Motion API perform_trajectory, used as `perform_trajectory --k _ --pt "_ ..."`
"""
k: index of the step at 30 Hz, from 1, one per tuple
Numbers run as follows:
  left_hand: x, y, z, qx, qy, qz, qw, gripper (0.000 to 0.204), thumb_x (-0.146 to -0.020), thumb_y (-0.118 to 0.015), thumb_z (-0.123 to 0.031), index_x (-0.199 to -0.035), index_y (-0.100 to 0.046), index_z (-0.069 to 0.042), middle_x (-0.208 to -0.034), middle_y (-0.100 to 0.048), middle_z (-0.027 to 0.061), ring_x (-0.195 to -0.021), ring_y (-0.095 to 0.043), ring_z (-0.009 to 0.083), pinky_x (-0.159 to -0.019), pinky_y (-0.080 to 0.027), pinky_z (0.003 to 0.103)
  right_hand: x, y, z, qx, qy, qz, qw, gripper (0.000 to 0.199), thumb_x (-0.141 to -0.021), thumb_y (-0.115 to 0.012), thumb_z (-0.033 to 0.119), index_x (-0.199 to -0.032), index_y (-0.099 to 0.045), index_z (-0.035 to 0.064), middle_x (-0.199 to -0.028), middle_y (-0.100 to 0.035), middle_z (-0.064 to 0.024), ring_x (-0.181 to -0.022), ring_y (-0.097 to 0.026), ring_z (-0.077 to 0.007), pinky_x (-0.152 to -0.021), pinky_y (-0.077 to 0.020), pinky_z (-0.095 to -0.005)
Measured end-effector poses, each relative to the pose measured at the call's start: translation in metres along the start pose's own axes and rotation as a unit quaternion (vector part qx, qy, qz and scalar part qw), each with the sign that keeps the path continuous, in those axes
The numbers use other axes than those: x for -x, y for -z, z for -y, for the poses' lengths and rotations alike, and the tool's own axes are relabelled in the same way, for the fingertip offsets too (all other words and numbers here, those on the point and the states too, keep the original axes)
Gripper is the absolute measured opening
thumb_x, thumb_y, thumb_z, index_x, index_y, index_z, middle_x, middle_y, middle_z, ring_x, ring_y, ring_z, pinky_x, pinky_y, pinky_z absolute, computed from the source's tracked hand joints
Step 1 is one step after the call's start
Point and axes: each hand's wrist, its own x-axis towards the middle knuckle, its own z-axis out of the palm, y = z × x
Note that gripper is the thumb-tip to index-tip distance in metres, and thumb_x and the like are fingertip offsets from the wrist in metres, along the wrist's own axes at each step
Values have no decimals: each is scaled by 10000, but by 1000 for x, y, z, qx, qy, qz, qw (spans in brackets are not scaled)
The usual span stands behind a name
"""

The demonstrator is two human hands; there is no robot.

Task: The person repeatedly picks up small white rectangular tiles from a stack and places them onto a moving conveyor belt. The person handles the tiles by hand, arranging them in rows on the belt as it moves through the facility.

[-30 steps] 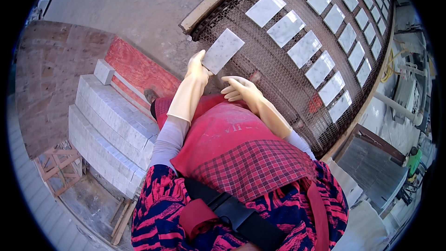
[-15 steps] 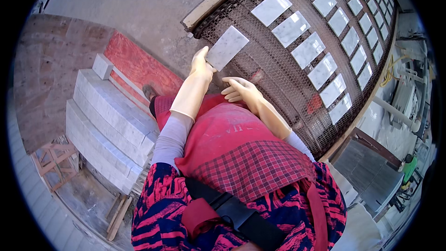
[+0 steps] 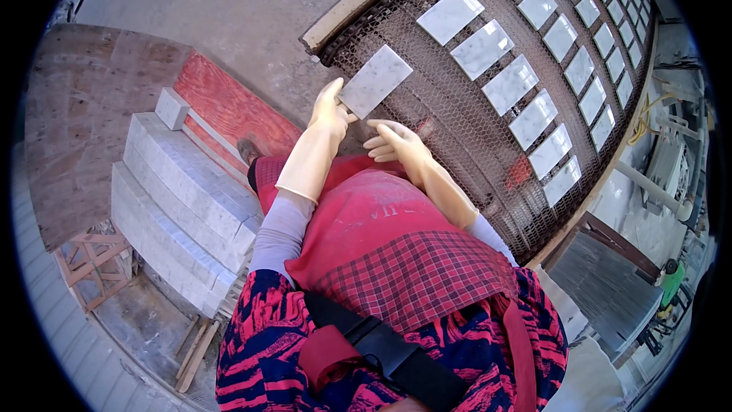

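By the mesh belt [image 3: 450, 118], the left hand [image 3: 329, 111] grips 1 marble tile [image 3: 377, 81]. The right hand [image 3: 399, 145], near the belt, is loosely open.

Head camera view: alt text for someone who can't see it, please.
A cream-gloved left hand holds a rectangular grey-white marbled tile; the cream-gloved right hand is empty. To the right, similar tiles lie in rows on a brown wire-mesh belt; stacked pale grey rectangular pieces stand at left.
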Motion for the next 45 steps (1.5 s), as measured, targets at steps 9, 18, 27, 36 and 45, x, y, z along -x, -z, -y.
perform_trajectory --k 9,18,27,36,45 --pt "23 -13 -13 17 -36 -3 999 544 -1072 -539 -347 -1463 -440 19 -1402 -592 220 -1292 -607 361 -1033 -518 611 -22 -12 46 -25 26 -86 996 479 -1077 -537 406 -1301 -589 -14 -1177 -734 -177 -1031 -717 -254 -918 -573 -358" --pt "15 -3 -12 3 -10 45 999 506 -1066 -543 -337 -1445 -488 -6 -1412 -602 194 -1315 -589 355 -1087 -472 601 -31 -7 53 -34 20 -99 994 472 -1062 -571 431 -1204 -607 -18 -1132 -748 -206 -978 -743 -271 -878 -600 -367" --pt "21 -7 -14 -106 3 15 994 532 -1049 -575 -359 -1478 -499 -54 -1472 -575 172 -1321 -582 367 -1081 -453 599 -33 -7 55 -28 18 -106 994 503 -1050 -588 453 -1214 -612 -21 -1126 -749 -215 -976 -745 -278 -867 -607 -368" --pt "55 -25 -21 -221 -39 -17 974 688 -1015 -641 -351 -1593 -368 -99 -1559 -478 181 -1372 -516 408 -1048 -452 618 -23 -3 56 -19 42 -111 993 499 -1051 -581 439 -1278 -622 -4 -1150 -744 -194 -997 -732 -261 -899 -589 -362" --pt "77 -18 -13 -209 -63 -9 976 651 -1014 -636 -296 -1590 -398 -105 -1559 -472 198 -1354 -532 404 -1016 -504 552 14 -2 46 20 62 -70 995 509 -1060 -571 414 -1395 -609 33 -1183 -730 -169 -1025 -711 -239 -934 -556 -349"
